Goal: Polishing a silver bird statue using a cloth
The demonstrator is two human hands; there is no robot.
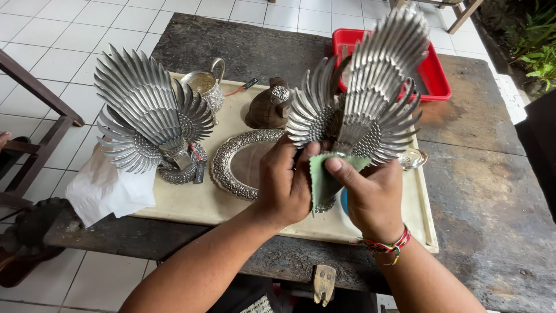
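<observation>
the dark wooden surface carries a cream board along its near side, and a red tray sits at the far edge. on the board's left stands a second silver winged figure, upright, with white paper under its base. the winged silver ornament being worked on is lifted just above the board's near right part, its feathers fanning up in front of the red tray. the left hand has its grip closed around the ornament's lower body; the right hand pinches a green cloth against it.

risks, as i judge them: the thin feather tips could bend if the cloth snags between them, and the top-heavy piece could twist out of the left hand's grip. an oval embossed silver frame, a silver pitcher and a small silver dish lie close beneath, so a slip might dent them.
</observation>
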